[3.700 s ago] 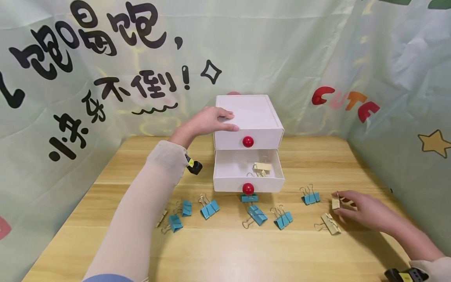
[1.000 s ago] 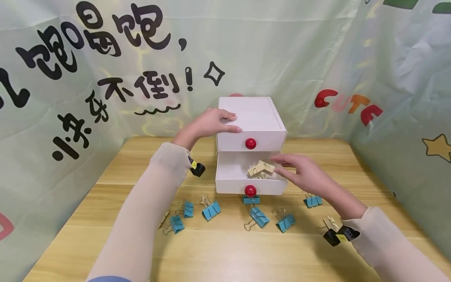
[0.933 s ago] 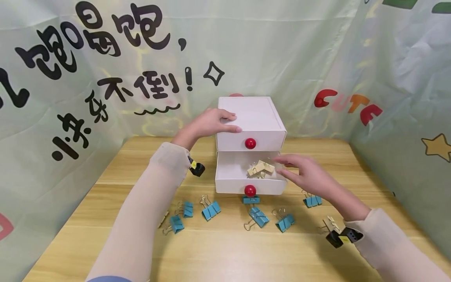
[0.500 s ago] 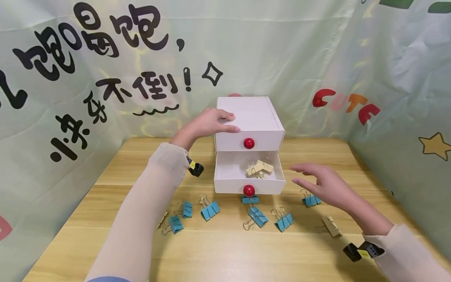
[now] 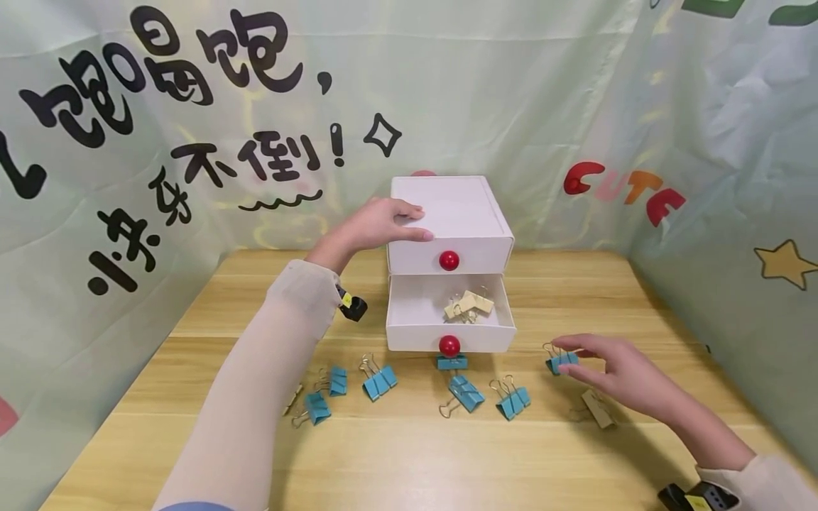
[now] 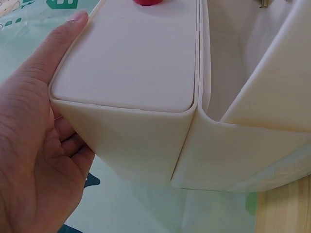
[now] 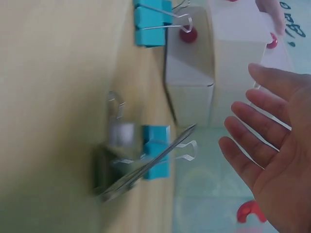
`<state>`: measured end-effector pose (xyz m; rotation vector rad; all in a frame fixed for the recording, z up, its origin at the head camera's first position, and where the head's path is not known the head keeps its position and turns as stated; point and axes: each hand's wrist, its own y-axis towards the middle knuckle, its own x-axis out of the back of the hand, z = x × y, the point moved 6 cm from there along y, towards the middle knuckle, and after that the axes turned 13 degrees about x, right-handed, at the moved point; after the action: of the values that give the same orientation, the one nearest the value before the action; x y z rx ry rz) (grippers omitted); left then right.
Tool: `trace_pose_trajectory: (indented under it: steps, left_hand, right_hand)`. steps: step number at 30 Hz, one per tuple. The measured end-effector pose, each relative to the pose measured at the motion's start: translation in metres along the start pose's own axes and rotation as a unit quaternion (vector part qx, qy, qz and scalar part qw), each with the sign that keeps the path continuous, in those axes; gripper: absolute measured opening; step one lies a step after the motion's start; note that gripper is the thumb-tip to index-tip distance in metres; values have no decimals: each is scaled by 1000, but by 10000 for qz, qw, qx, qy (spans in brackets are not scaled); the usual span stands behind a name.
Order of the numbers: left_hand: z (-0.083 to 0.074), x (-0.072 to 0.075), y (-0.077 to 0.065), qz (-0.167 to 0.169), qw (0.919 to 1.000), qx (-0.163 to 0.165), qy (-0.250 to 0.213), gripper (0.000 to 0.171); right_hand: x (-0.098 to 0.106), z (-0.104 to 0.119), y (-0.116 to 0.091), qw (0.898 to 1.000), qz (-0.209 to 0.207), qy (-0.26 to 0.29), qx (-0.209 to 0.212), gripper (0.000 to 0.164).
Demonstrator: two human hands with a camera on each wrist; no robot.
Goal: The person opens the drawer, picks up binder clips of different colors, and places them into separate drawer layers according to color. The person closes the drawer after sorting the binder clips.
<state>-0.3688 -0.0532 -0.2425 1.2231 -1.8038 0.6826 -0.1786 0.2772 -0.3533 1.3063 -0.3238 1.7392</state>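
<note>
A white two-drawer box (image 5: 454, 206) stands at the back of the table, its lower drawer (image 5: 415, 337) pulled out. My left hand (image 5: 377, 223) rests on the left side of its top, with the thumb along the front edge in the left wrist view. Pale yellow binder clips (image 5: 469, 303) lie in that drawer. To the right, my right hand (image 5: 623, 369) reaches over a blue binder clip (image 5: 557, 365), thumb and fingers apart on either side of it. Spread fingers (image 7: 257, 121) with nothing between them show in the right wrist view. A pale yellow binder clip (image 5: 598, 409) lies just below this hand.
More blue binder clips, among them one (image 5: 466, 393) in front of the drawer, one (image 5: 513, 403) to its right and one (image 5: 380, 383) to its left, lie on the wooden table (image 5: 409, 461). A printed cloth (image 5: 486, 92) hangs behind.
My right hand first carried a pale yellow binder clip into the drawer and let go of it. Since then it has moved right and down to the blue clip. My left hand has stayed put.
</note>
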Motion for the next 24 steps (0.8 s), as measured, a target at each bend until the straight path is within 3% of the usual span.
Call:
trace_pose_trajectory:
  steps: [9,17,24]
  left_hand:
    - [1,0,-1,34,10000,43,24,74]
    - [1,1,0,-13,10000,9,-1,74]
    - [2,0,1,-17,10000,13,8,74]
  right_hand:
    - [-6,-12,-29,9998,199,29,-67,49]
    - [-10,-23,-49,9970,741,65,-218,73]
    - [-19,-30,-61,9922,1238,63,-98,79]
